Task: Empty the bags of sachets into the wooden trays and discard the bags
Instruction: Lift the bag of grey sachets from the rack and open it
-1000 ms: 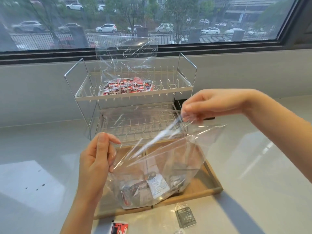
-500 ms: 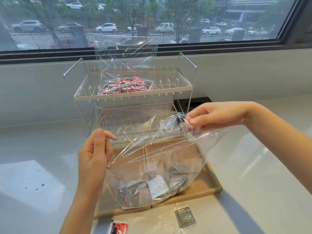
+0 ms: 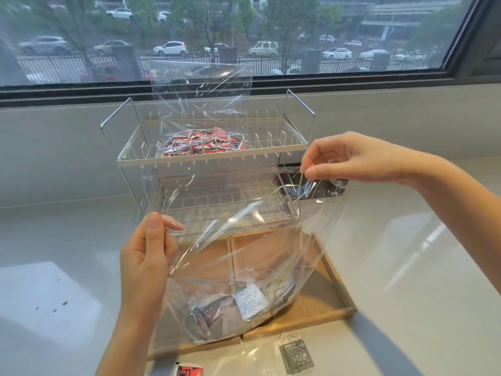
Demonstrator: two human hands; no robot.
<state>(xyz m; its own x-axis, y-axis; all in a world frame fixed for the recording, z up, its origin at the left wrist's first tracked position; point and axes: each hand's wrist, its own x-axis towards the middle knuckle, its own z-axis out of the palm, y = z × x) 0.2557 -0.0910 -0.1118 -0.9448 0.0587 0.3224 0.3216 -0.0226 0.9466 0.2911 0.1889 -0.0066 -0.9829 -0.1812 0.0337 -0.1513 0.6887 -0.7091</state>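
- Now the left hand (image 3: 147,263) and right hand (image 3: 349,161) each have fingers pinched on the mouth edge of a clear bag (image 3: 244,256), held open above the wooden tray (image 3: 336,299).
- Right of the tray, the tabletop (image 3: 433,267) is bare.
- Writing on the white label inside cannot be read.
- Sachets (image 3: 230,308) lie at the bag's bottom; a second bag (image 3: 202,142) of red ones sits on the rack (image 3: 271,156).

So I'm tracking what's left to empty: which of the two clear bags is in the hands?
The near bag, pinched at its top by the left hand and right hand over the wooden trays. The other bag stands untouched on the rack's top shelf.
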